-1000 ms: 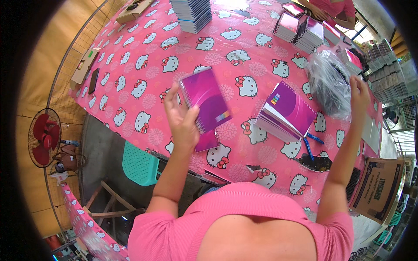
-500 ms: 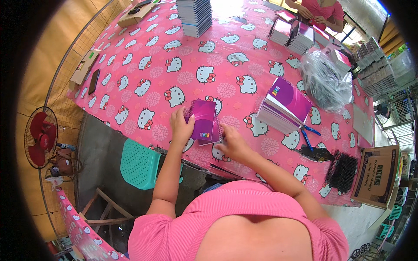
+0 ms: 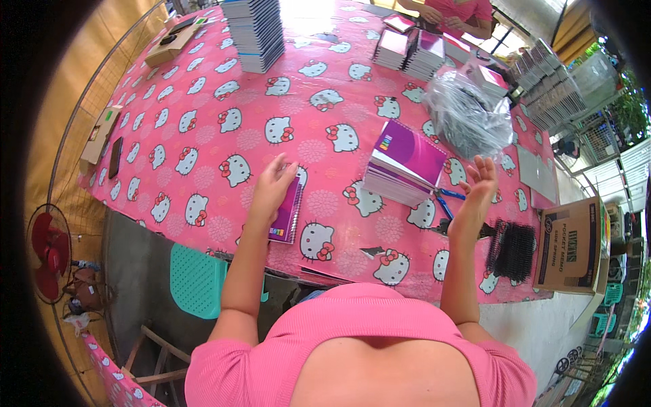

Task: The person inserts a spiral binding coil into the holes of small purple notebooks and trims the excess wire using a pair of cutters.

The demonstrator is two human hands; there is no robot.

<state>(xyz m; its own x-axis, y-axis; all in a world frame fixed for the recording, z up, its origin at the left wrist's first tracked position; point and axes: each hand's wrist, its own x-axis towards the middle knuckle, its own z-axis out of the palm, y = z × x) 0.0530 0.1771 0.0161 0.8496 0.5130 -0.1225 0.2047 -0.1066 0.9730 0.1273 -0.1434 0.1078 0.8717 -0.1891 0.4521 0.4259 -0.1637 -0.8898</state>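
Near the front edge of the table lie small purple spiral notebooks (image 3: 290,216), partly covered by my left hand (image 3: 271,188). This hand is over their left side with its fingers stretched out, and whether its palm touches them I cannot tell. My right hand (image 3: 477,197) is raised with fingers apart, holding nothing. Close to it are blue-handled pliers (image 3: 449,198), beside a stack of purple notebooks (image 3: 409,154). A bundle of black spiral binding coils (image 3: 513,251) lies right of my right forearm.
A tall stack of spiral-bound notebooks (image 3: 253,37) stands at the far left. Farther right are a clear plastic bag (image 3: 469,119) and more notebook stacks (image 3: 425,55), near another person's hand (image 3: 431,13). A cardboard box (image 3: 569,244) sits at the right edge, a phone (image 3: 116,158) at the left.
My right hand has left the small notebooks and swung right, up beside the pliers. The left hand stays by the notebooks. The whole view has shifted somewhat.
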